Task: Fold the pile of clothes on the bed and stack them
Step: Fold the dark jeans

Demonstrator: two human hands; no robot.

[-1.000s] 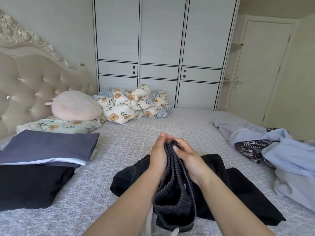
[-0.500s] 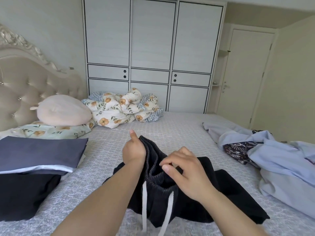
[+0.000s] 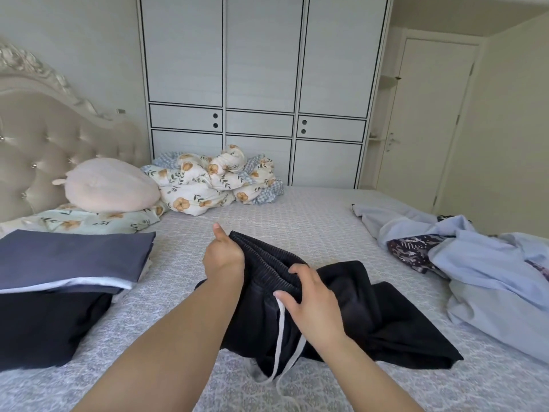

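black pants [image 3: 341, 307] lie mid-bed, waistband end lifted toward the camera, legs trailing off to the right on the bed [image 3: 312, 221]. left hand [image 3: 222, 257] has its grip closed round the far end of the ribbed waistband, thumb up; right hand [image 3: 312, 301] has fingers curled over the near part of the band, gripping it too. prob holding both ends so the band can be pulled flat & the legs lined up before folding. white drawstring [image 3: 280, 337] hangs loose under the right hand, could get caught in the fold. folded stack [image 3: 68, 263] sits at left w/ a black piece under it, so that's likely where this one goes. unfolded pile [image 3: 481, 263], light blue plus a dark patterned item, waits at right, cut off by the frame edge. can't tell how many pieces are in it. left fingertips hidden behind the fabric.
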